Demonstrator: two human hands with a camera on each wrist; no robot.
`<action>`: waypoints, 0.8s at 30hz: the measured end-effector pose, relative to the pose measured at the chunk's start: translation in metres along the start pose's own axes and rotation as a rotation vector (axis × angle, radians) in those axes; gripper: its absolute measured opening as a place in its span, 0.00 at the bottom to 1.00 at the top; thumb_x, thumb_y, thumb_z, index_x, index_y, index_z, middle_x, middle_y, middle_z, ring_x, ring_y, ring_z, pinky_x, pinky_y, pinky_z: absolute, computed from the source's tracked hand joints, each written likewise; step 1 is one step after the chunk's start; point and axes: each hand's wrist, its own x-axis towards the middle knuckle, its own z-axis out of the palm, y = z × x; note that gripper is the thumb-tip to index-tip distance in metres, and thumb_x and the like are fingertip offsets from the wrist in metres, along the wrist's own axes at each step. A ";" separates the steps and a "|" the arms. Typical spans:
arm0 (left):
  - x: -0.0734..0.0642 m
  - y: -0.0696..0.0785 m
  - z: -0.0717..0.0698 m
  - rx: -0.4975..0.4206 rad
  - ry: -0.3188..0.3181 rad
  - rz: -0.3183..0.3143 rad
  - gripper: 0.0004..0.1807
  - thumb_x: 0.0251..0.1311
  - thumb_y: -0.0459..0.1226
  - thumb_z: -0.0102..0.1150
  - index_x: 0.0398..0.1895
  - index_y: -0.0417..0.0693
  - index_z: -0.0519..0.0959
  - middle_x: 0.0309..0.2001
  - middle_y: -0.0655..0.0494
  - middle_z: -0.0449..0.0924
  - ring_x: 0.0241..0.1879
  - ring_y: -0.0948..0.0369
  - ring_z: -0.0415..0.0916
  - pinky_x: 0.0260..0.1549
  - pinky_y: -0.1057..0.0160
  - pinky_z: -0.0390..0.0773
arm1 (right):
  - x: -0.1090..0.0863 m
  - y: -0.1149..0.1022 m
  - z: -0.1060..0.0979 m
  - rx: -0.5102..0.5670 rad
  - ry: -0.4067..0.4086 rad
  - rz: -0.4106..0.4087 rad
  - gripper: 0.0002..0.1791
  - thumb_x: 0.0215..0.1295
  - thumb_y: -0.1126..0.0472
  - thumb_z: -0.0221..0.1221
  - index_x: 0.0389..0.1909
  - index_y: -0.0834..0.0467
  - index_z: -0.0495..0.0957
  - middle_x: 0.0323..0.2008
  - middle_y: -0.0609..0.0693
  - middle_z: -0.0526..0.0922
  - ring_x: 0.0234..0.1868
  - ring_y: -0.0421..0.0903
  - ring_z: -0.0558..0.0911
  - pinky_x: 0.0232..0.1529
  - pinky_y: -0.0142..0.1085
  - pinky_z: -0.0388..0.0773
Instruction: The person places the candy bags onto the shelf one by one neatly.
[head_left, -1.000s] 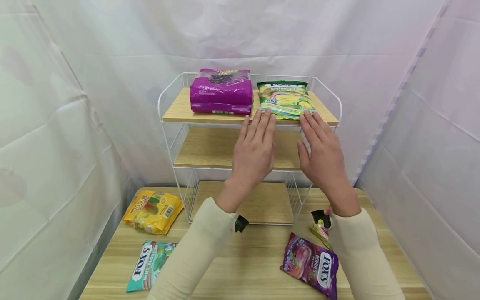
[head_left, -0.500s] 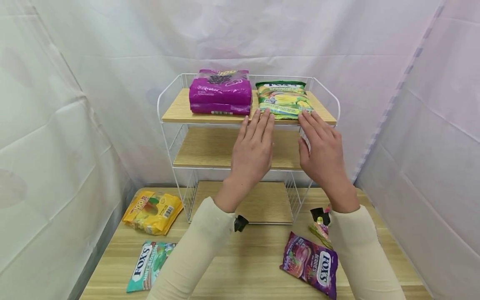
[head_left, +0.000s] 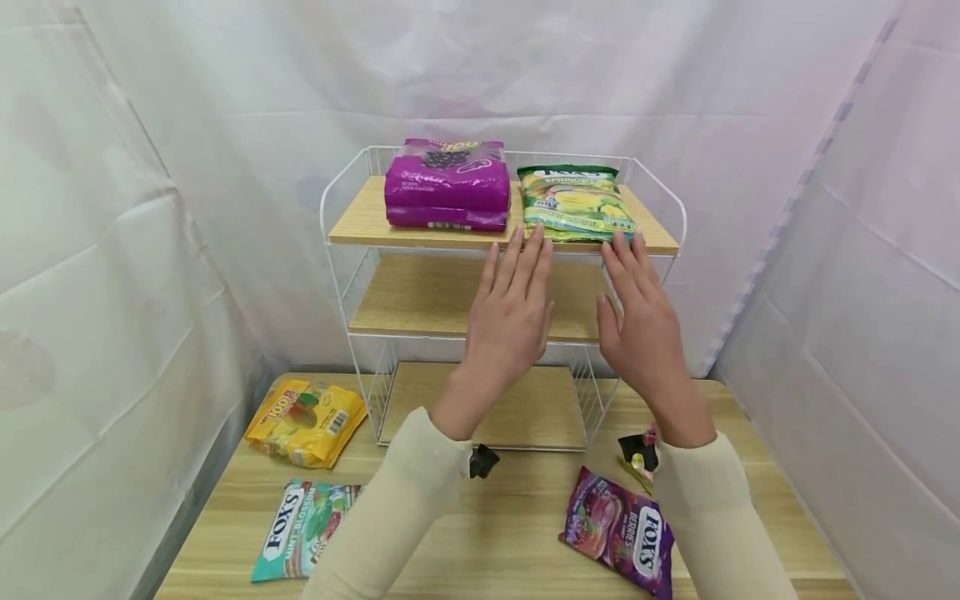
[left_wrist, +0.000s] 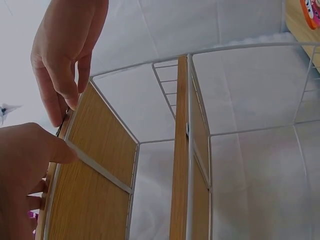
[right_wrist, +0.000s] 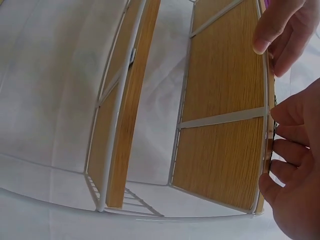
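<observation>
While the straight-fingered left hand [head_left: 512, 323] and right hand [head_left: 642, 321] touch it, the green-yellow plastic bag [head_left: 573, 198] atop the white wire-and-wood rack [head_left: 420, 293] seemingly points lengthwise rearward.

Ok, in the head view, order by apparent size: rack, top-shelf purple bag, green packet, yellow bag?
Largest to smallest:
1. The rack
2. The purple bag
3. The green packet and yellow bag, too alike to rank

Left sleeve [head_left: 397, 517]: long, plain cream; small black piece [head_left: 483, 461] at its cuff, three o'clock. Right sleeve [head_left: 716, 500]: matching cream; dark piece [head_left: 634, 451], nine o'clock.
</observation>
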 end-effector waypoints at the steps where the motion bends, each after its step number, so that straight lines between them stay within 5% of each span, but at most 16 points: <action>1: -0.002 0.000 0.000 -0.005 0.009 0.003 0.37 0.62 0.42 0.56 0.71 0.36 0.56 0.73 0.44 0.52 0.73 0.48 0.42 0.71 0.50 0.40 | -0.002 0.000 0.000 0.009 0.007 -0.005 0.32 0.59 0.76 0.56 0.67 0.68 0.63 0.70 0.59 0.60 0.72 0.54 0.53 0.69 0.48 0.55; 12: -0.023 0.006 0.000 -0.136 0.027 0.064 0.37 0.62 0.40 0.57 0.70 0.35 0.58 0.72 0.43 0.54 0.73 0.48 0.43 0.70 0.49 0.43 | -0.018 -0.005 -0.002 0.054 0.020 -0.029 0.32 0.59 0.75 0.57 0.66 0.67 0.64 0.68 0.61 0.63 0.71 0.57 0.55 0.69 0.49 0.54; 18: -0.048 0.019 0.002 -0.239 -0.026 0.109 0.37 0.62 0.41 0.58 0.70 0.34 0.58 0.72 0.41 0.54 0.72 0.46 0.44 0.70 0.49 0.46 | -0.039 -0.005 -0.002 0.062 0.009 -0.017 0.29 0.57 0.74 0.58 0.63 0.68 0.68 0.64 0.63 0.68 0.69 0.59 0.60 0.68 0.51 0.58; 24: -0.079 0.028 0.022 -0.336 -0.028 0.123 0.35 0.60 0.39 0.60 0.68 0.33 0.62 0.69 0.40 0.60 0.69 0.45 0.54 0.68 0.50 0.54 | -0.064 -0.006 0.001 0.059 -0.036 -0.001 0.28 0.57 0.74 0.59 0.61 0.67 0.70 0.60 0.64 0.72 0.65 0.60 0.66 0.64 0.52 0.63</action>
